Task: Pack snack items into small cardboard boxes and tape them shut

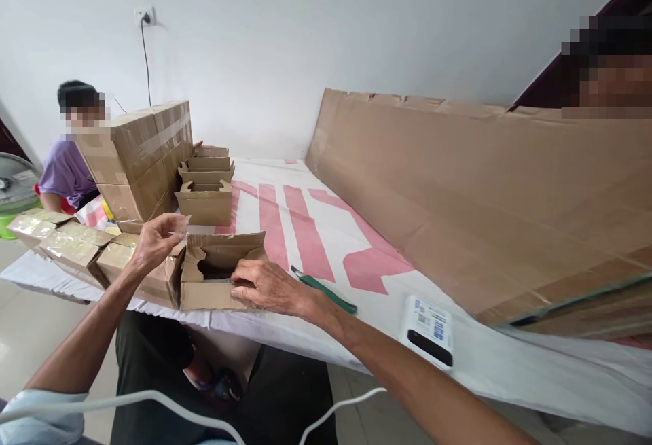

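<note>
A small open cardboard box (216, 272) stands at the near edge of the white-and-pink covered table (316, 227). My right hand (267, 287) rests on its front wall, fingers curled over the rim. My left hand (157, 241) hovers just left of the box, above a taped box (153, 275), with its fingertips pinched on something thin and clear that I cannot make out. A green-handled tool (326, 290) lies on the table right beside my right wrist.
Several open small boxes (206, 190) stand behind, beside a large taped carton (140, 159). Taped boxes (66, 241) line the left edge. A big flat cardboard sheet (483, 200) leans at right. A white device (428, 331) lies near the front edge. A seated person in purple (66, 166) is at far left; another person is at the top right.
</note>
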Demonstrator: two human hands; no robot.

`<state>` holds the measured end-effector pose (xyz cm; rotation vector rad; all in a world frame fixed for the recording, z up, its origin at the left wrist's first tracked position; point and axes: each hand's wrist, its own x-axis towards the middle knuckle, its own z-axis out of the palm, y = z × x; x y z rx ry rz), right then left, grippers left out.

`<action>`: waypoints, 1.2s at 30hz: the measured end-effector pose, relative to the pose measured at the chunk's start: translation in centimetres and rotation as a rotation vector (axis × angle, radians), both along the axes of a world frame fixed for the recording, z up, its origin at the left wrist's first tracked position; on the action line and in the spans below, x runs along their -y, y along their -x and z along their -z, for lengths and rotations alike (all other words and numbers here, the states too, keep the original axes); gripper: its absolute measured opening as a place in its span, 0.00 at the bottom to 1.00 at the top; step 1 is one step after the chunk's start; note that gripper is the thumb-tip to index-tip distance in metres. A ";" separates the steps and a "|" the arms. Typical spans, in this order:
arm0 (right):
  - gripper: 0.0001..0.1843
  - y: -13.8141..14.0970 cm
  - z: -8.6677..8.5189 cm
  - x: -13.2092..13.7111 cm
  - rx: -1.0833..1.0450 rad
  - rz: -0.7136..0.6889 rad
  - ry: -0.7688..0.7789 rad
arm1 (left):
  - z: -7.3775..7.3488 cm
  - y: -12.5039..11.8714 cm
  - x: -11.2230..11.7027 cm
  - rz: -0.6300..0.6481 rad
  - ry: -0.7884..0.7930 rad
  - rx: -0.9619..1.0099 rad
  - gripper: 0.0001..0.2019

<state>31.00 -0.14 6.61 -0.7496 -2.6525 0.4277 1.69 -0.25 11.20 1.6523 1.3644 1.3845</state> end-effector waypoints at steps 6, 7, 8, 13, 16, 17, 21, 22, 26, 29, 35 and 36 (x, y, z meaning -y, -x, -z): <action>0.24 2.4 -0.2 -1.7 -0.262 0.158 -0.337 | -0.8 -0.6 1.6 0.128 0.200 0.391 0.27; 0.27 3.0 -0.5 -2.2 -0.258 0.205 -0.394 | -0.8 -0.7 1.7 0.118 0.209 0.412 0.27; 0.29 3.7 -0.8 -2.7 -0.226 0.244 -0.423 | -0.9 -0.7 1.7 0.099 0.208 0.423 0.26; 0.10 4.6 -0.3 -3.7 0.017 0.238 -0.409 | -1.3 0.7 1.8 -0.033 0.119 0.377 0.20; 0.17 3.0 1.3 -1.8 -0.135 0.149 -0.578 | -1.0 1.9 2.5 -0.065 0.076 0.354 0.19; 0.16 2.2 1.7 -0.8 -0.199 0.125 -0.632 | -0.7 2.1 2.8 -0.069 0.068 0.353 0.19; 0.13 -0.5 2.6 2.6 -0.362 0.086 -0.721 | 0.3 0.9 4.7 -0.074 0.065 0.349 0.18; 0.14 -1.0 2.8 3.2 -0.384 0.088 -0.712 | 0.6 0.2 5.2 -0.079 0.070 0.338 0.18; 0.20 -2.4 3.6 4.8 -0.445 0.137 -0.673 | 2.2 -2.8 7.1 -0.112 0.071 0.371 0.21; 0.20 -2.8 4.3 5.8 -0.472 0.198 -0.703 | 4.0 -4.2 8.1 -0.132 0.084 0.469 0.22; 0.12 -2.4 4.7 8.0 -0.495 0.382 -0.696 | 7.9 -6.5 9.3 -0.161 0.193 0.590 0.22; 0.09 -2.4 4.7 8.5 -0.500 0.420 -0.663 | 8.4 -6.9 9.5 -0.176 0.187 0.608 0.22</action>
